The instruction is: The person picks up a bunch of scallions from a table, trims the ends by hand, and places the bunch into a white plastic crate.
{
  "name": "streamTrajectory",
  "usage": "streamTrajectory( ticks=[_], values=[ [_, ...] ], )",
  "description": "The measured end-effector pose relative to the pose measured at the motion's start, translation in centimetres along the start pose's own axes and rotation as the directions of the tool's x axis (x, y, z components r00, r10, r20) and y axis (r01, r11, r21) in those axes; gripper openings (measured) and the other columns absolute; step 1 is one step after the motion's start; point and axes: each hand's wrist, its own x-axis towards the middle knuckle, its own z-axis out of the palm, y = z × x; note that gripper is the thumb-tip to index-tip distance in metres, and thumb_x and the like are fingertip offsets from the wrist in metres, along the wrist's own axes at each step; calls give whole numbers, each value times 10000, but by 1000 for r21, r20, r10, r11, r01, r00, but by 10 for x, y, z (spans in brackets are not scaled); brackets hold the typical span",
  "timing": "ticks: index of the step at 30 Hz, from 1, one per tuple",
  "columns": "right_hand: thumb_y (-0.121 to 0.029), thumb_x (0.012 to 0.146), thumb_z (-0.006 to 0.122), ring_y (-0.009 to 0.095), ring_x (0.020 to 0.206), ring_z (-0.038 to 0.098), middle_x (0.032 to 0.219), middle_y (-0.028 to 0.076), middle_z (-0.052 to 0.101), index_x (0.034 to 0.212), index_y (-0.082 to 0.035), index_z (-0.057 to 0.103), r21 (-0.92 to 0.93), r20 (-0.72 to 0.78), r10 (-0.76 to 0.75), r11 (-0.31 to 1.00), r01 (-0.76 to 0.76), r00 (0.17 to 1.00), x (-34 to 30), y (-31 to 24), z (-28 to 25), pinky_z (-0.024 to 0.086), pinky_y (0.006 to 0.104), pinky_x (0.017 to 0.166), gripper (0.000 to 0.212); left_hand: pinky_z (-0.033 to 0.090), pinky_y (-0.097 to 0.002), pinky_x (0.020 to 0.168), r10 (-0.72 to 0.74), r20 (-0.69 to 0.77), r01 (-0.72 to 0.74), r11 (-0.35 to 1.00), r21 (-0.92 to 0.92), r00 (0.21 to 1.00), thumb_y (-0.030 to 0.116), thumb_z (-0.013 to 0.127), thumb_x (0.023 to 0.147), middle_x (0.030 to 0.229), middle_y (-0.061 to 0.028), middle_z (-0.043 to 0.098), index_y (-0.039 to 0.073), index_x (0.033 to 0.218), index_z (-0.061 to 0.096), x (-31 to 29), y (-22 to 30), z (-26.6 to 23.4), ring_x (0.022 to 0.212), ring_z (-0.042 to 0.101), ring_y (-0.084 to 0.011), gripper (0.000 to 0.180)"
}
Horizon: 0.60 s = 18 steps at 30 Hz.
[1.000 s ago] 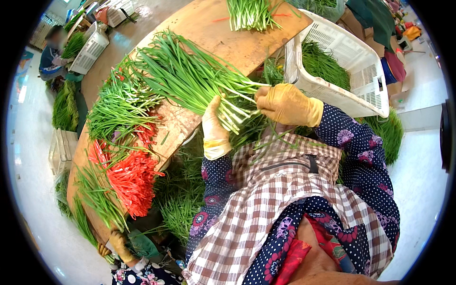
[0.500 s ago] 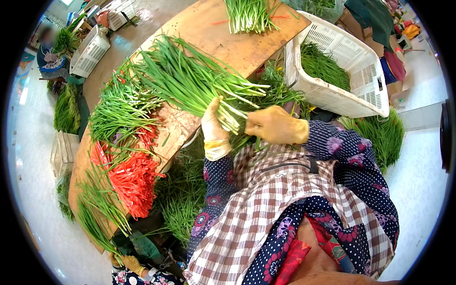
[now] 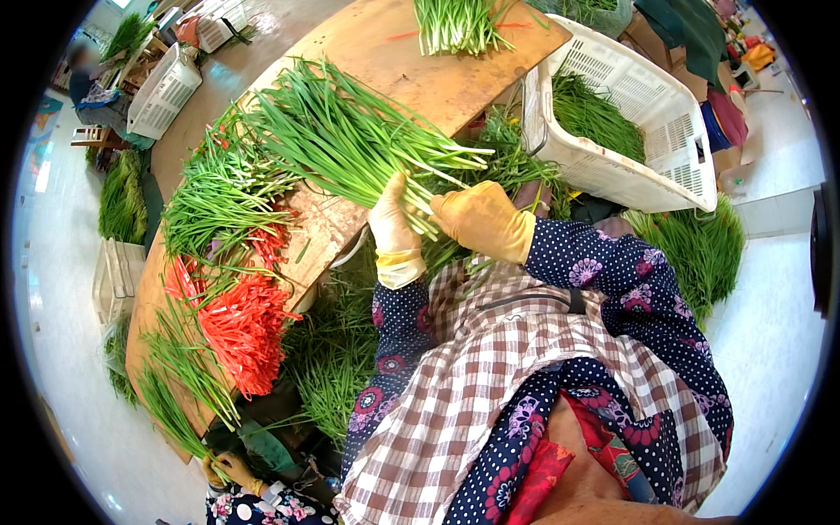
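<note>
A bunch of garlic chives (image 3: 341, 131) lies over the wooden table's near edge, green leaves pointing up-left and pale stalk ends toward me. My left hand (image 3: 394, 226), in a pale yellow glove, is closed round the stalks near their pale ends, thumb on top. Just right of it, my gloved right hand (image 3: 484, 218) pinches at the stalk ends with curled fingers; its fingertips are partly hidden. Left of the bunch is a pile of shorter chives (image 3: 223, 188). Below that pile sits a heap of red tie strips (image 3: 248, 328).
Another chive bunch (image 3: 455, 24) lies at the far end of the curved wooden table (image 3: 376, 48). A white crate (image 3: 691, 149) with chives stands at right. Loose greens (image 3: 328, 367) cover the space under the table edge. A co-worker's gloved hands (image 3: 232, 472) hold chives at lower left.
My right hand has moved left, from beside the stalk tips to close against the bunch next to my left hand. My left hand has shifted slightly up. The co-worker's hands have moved a little.
</note>
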Motion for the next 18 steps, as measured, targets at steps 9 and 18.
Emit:
streamTrajectory(
  ticks=[9,18],
  values=[
    [-248,813,558,218,436,531,494,76,479,710,-64,481,87,20,35,996,-36,999,-5,2,1,396,318,391,224,389,-188,373,23,-61,-23,1000,0,998,99,614,807,778,-67,616,-27,911,618,1,-2,1,449,460,-76,163],
    [-214,832,513,286,548,595,611,119,588,770,-69,554,211,193,17,976,-59,981,8,16,4,451,358,478,163,333,-184,334,127,-93,-124,992,38,987,81,619,799,650,-37,580,-21,856,623,2,-10,5,400,408,-62,117]
  ],
)
